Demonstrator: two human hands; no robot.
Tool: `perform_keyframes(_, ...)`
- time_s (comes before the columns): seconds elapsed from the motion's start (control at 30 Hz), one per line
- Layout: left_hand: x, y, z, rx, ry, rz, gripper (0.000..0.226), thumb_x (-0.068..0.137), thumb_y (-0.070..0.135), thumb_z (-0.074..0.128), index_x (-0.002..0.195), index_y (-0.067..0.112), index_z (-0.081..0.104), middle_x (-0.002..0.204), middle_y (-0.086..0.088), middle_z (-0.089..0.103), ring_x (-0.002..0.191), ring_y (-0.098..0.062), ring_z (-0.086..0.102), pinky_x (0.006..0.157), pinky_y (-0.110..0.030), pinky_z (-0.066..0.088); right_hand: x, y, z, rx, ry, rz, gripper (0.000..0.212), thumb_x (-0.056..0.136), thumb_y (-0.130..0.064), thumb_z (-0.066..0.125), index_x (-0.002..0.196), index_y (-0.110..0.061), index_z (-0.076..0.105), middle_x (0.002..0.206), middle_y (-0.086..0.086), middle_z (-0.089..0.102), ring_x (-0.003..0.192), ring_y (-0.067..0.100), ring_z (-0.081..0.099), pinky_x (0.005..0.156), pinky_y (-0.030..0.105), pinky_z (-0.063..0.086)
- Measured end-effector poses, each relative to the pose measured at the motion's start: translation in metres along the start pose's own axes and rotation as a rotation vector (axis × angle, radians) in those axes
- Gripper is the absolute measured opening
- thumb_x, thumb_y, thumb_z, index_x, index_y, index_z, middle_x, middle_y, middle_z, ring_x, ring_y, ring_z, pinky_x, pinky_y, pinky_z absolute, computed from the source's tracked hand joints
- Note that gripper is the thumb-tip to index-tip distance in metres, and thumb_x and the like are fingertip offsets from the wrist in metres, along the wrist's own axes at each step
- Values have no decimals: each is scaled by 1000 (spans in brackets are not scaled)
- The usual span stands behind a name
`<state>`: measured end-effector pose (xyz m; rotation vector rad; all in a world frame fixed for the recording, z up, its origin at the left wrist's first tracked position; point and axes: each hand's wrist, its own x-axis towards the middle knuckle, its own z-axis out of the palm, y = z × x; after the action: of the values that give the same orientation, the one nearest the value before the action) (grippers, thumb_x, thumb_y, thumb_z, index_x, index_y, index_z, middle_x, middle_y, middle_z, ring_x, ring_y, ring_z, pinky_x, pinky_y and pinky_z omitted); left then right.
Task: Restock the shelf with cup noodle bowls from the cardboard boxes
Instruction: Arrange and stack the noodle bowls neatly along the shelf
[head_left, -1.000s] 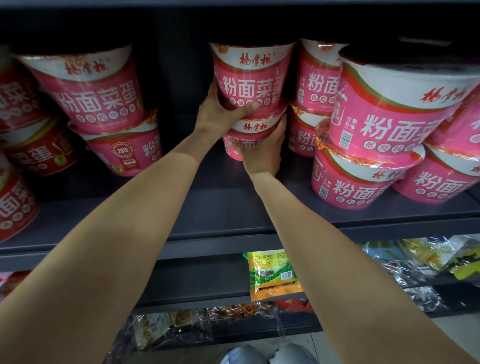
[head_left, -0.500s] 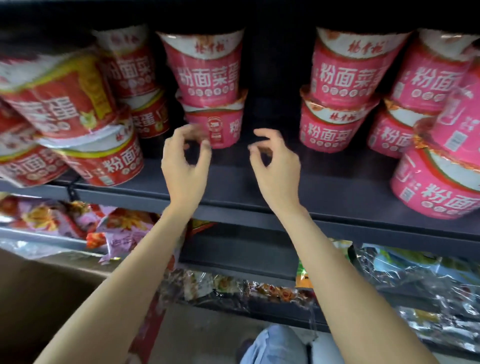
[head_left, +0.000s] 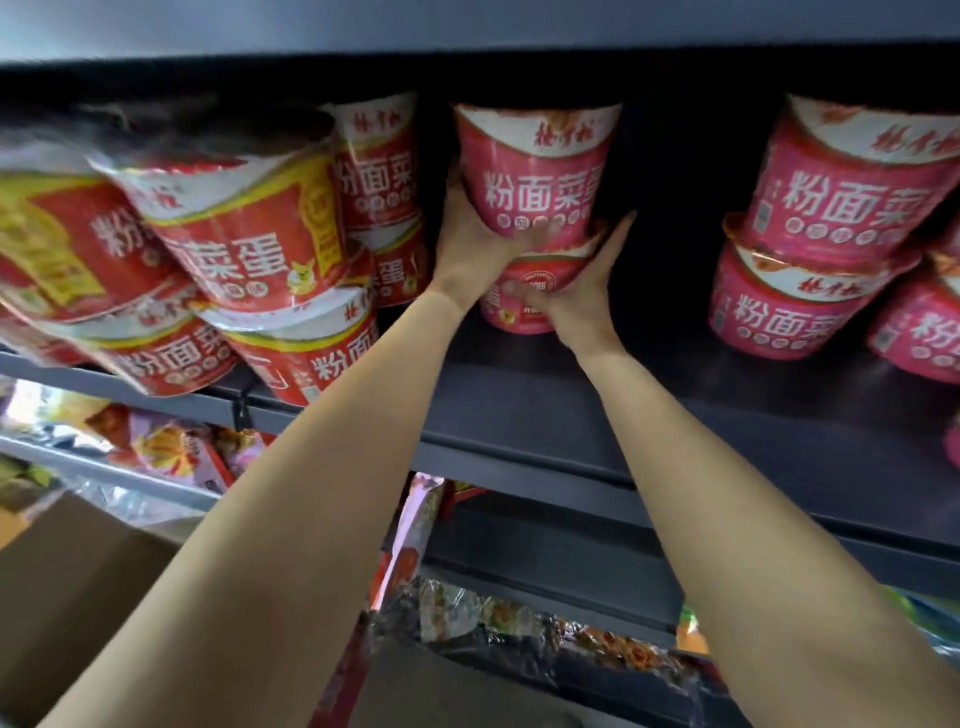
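Stacked pink bowls (head_left: 535, 208) between both outstretched hands' grip.

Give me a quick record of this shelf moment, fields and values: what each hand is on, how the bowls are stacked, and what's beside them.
left hand: grips the upper pink bowl low on its side
right hand: holds the lower pink bowl, fingers reaching up its right side
stack: upper pink bowl sits on the lower one, on the dark shelf
left neighbours: red and yellow bowls, stacked, tilted
right neighbours: pink two-bowl stack, apart across a gap
below left: cardboard box
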<state>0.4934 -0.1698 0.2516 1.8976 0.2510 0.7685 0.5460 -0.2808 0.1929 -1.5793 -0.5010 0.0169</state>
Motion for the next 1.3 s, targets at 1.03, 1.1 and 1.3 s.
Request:
perform_keyframes(1.03,-143,110,138,-131,-261,112,108,57,37,91,144,17,30,130,7,52,115,-3,54,90,-16,48,-183,-29,-170,-296,618,0,124,58,-46,87,150,-14,10,139,7,31,129,25,34,108,43,32)
perform_keyframes(1.1,-140,107,136,-123,-272,109,107,58,37,91,143,16,30,127,10,51,111,1,54,88,-13,47,-193,-20,-187,-289,481,-16,116,66,-36,84,151,-19,6,132,3,30,120,19,39,106,43,38)
perform_keyframes(1.3,-135,106,131,-111,-311,105,104,62,33,90,143,14,29,128,7,53,112,-1,56,87,-14,50,-161,-25,-211,-225,204,55,138,62,-24,89,150,-22,-17,154,-2,13,142,14,22,116,41,27)
